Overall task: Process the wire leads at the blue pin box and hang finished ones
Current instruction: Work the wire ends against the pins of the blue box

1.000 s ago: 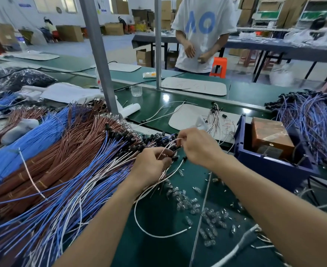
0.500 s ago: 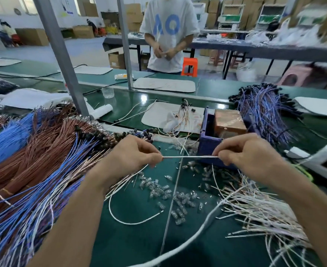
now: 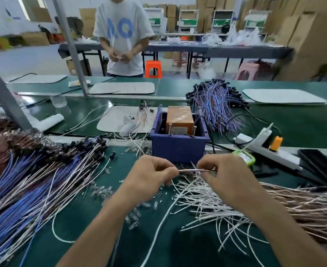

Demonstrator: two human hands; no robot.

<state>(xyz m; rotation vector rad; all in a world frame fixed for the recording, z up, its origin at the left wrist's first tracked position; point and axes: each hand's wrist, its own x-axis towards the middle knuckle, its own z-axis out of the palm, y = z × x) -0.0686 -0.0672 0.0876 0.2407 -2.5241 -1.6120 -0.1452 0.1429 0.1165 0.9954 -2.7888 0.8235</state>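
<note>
The blue pin box stands at the middle of the green bench, with an orange wrapped block and upright pins inside. Just in front of it, my left hand and my right hand pinch the two ends of a short stretch of thin wire leads, held level between them. Loose white leads lie under my right hand. A big pile of blue, white and brown leads with black caps covers the bench to the left.
Small clear parts are scattered between my forearms. Behind and right of the box lies a bundle of blue leads, and a white power strip with a green device. Brown leads sit at right. A person stands across the bench.
My view has swung right, bringing the pin box to centre. My hands have drawn together in front of the box, so the held stretch of wire is shorter.
</note>
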